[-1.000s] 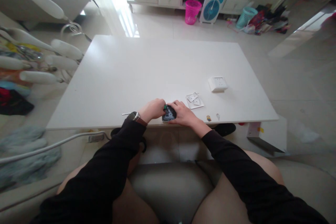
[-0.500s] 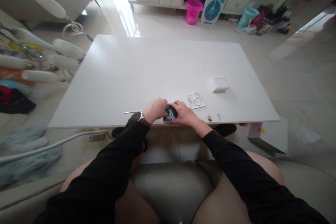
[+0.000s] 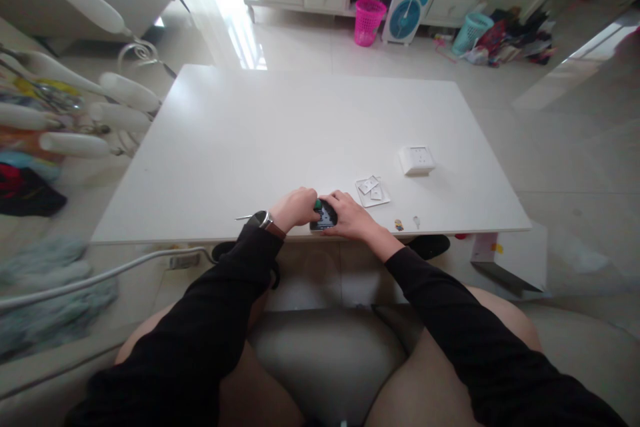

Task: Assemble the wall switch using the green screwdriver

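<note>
At the table's front edge, my right hand [image 3: 345, 215] is closed around the side of a black-faced device [image 3: 327, 216] with a pale lower edge. My left hand [image 3: 296, 208] is closed at the device's left side, with its fingertips at a small green piece [image 3: 318, 204] whose full shape is hidden. A thin metal rod [image 3: 243, 218] shows left of the wristwatch [image 3: 261, 218]; whether it joins the green piece is hidden. Beyond my right hand lies a square white frame [image 3: 384, 202] holding small white plates [image 3: 369, 185].
On the white table [image 3: 280, 127] a white socket box [image 3: 418, 160] stands to the right. A small yellow figure [image 3: 399, 225] and a small clear piece [image 3: 417, 221] lie near the front edge. White lamp arms [image 3: 120, 117] reach in beside the left edge.
My left wrist has shifted slightly left and covers more of the metal rod. My right hand keeps its hold on the black-faced device.
</note>
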`<action>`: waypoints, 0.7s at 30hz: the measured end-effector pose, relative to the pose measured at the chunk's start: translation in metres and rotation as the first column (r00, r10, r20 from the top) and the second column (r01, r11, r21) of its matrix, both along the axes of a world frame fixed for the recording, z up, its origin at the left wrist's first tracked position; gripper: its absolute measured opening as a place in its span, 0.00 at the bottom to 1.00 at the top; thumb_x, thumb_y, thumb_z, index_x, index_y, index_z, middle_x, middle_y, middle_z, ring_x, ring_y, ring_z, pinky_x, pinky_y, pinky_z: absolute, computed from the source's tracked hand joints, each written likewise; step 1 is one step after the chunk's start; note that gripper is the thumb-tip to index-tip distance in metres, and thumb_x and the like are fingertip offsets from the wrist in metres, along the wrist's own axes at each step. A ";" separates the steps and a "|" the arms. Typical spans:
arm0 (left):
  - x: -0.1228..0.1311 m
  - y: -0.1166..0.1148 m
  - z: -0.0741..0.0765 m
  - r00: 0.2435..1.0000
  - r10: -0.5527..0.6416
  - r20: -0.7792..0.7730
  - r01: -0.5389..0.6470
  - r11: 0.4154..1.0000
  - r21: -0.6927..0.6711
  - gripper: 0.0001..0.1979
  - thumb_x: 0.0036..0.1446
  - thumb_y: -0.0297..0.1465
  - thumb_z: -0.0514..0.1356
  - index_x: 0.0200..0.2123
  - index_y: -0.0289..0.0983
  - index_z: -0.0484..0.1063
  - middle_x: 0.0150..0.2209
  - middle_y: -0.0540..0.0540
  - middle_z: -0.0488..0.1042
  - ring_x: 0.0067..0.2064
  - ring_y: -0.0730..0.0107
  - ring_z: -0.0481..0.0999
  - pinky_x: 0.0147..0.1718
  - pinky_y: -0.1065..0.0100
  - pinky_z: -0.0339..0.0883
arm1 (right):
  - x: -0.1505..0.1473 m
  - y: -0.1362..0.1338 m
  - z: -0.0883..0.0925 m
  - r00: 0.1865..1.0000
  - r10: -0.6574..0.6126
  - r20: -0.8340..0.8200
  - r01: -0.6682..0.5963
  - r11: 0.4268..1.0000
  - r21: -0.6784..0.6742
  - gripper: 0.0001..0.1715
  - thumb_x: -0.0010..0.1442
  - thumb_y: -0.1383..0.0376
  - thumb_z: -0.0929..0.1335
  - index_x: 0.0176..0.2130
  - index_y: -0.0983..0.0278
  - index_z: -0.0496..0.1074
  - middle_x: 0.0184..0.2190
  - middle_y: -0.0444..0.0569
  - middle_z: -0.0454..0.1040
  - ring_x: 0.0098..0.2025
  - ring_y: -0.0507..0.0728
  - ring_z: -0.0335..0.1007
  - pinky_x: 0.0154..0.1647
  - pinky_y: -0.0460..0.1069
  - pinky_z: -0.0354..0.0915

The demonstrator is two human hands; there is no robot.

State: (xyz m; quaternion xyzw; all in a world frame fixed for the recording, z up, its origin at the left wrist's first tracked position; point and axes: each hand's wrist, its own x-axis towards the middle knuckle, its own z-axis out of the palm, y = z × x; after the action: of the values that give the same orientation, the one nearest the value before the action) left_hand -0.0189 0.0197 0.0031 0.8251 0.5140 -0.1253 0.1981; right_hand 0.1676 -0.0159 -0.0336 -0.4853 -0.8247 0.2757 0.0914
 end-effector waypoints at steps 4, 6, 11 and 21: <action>0.000 0.001 0.002 1.000 -0.002 -0.009 0.002 1.000 0.010 0.18 0.58 0.34 0.61 0.46 0.29 0.82 0.40 0.31 0.83 0.41 0.54 0.84 0.34 0.65 0.70 | 0.000 0.000 0.000 1.000 -0.003 -0.002 0.003 1.000 0.000 0.48 0.49 0.59 0.82 0.64 0.58 0.66 0.55 0.54 0.69 0.58 0.66 0.66 0.60 0.60 0.68; 0.000 0.001 0.003 1.000 -0.006 -0.019 0.006 1.000 0.008 0.18 0.59 0.34 0.61 0.46 0.29 0.82 0.41 0.30 0.83 0.42 0.53 0.84 0.36 0.65 0.71 | 0.000 0.000 -0.001 1.000 -0.003 -0.006 0.003 1.000 0.003 0.48 0.49 0.60 0.82 0.64 0.58 0.66 0.55 0.54 0.68 0.58 0.66 0.66 0.60 0.60 0.67; 0.000 0.003 0.001 1.000 0.005 -0.017 -0.004 1.000 0.019 0.17 0.60 0.33 0.62 0.48 0.31 0.81 0.44 0.32 0.83 0.45 0.54 0.84 0.41 0.65 0.72 | 0.001 0.001 -0.004 1.000 0.002 -0.022 -0.002 1.000 0.004 0.47 0.50 0.58 0.82 0.63 0.58 0.66 0.54 0.53 0.68 0.57 0.65 0.66 0.59 0.60 0.67; 0.000 0.001 0.007 0.999 0.007 0.037 -0.007 1.000 0.001 0.12 0.57 0.27 0.61 0.41 0.32 0.84 0.37 0.33 0.83 0.39 0.57 0.82 0.36 0.66 0.68 | 0.001 0.000 -0.005 1.000 -0.002 -0.028 0.003 1.000 0.015 0.47 0.49 0.59 0.82 0.63 0.58 0.67 0.54 0.53 0.68 0.57 0.66 0.65 0.59 0.59 0.67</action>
State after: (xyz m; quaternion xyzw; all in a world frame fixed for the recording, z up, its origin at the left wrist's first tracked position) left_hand -0.0193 0.0210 0.0100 0.8257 0.5131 -0.1091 0.2077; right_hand 0.1686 -0.0159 -0.0383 -0.4817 -0.8248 0.2761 0.1067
